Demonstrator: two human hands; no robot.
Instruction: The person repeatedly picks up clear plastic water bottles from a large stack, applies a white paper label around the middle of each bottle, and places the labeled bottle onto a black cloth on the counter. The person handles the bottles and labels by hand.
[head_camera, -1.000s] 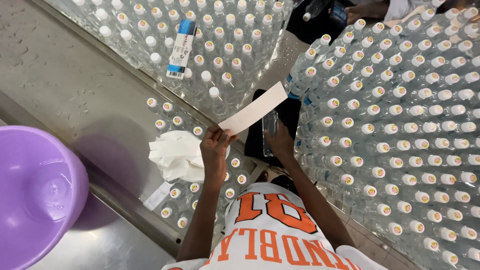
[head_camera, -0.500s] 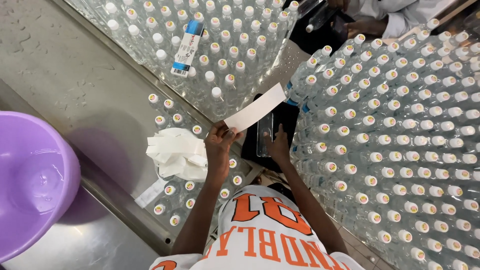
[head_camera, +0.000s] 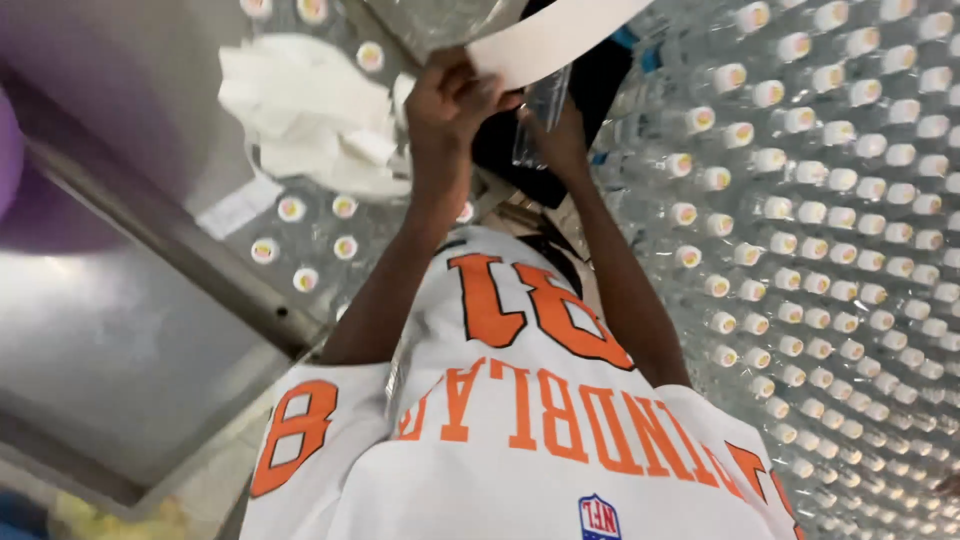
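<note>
Left hand (head_camera: 455, 95) pinches a white paper strip (head_camera: 545, 40) | right hand (head_camera: 560, 140) grips a clear bottle (head_camera: 540, 115) | strip not yet on bottle | capped bottles (head_camera: 800, 200) all around.

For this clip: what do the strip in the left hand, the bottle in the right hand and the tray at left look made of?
Strip: likely paper or label backing, matte white, flat and thin, bending slightly.
Bottle: clear plastic by the look, see-through and glossy.
Tray: probably stainless steel, dull grey with soft reflections and a folded rim.
Left hand grips the strip; right hand holds the bottle.
</note>
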